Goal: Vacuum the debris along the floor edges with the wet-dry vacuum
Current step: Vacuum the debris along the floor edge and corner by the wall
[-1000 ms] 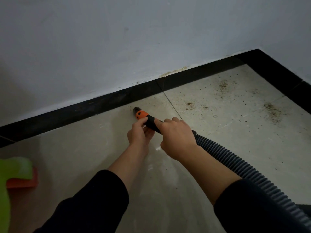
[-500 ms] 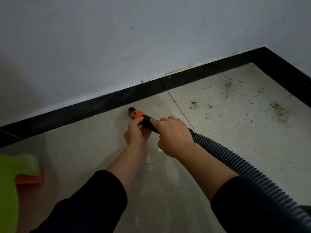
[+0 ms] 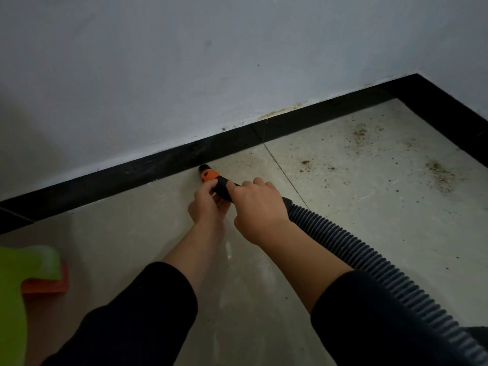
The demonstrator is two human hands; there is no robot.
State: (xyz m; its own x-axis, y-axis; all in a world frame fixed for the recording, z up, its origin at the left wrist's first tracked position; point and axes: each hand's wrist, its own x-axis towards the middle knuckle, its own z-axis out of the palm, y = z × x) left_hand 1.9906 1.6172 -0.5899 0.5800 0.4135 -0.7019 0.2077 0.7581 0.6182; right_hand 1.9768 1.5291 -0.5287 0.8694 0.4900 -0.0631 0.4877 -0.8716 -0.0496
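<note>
The vacuum nozzle [image 3: 208, 175], black with an orange collar, points at the foot of the black skirting [image 3: 148, 170]. Its tip sits right at the floor edge. My left hand [image 3: 208, 204] grips the nozzle just behind the orange collar. My right hand [image 3: 258, 207] holds the black handle where the ribbed grey hose [image 3: 364, 260] begins. The hose runs back to the lower right. Brown debris [image 3: 306, 165] lies scattered on the pale tiles to the right, with a larger patch [image 3: 441, 175] nearer the corner.
A white wall [image 3: 184, 75] rises above the skirting, which turns a corner at the upper right [image 3: 417, 77]. A green and orange object [image 3: 39, 273] lies on the floor at the left edge. A dark shape [image 3: 478, 332] sits at the lower right by the hose.
The nozzle and both hands have slid left along the skirting and closer to it. The debris patches now lie farther to the right of the nozzle.
</note>
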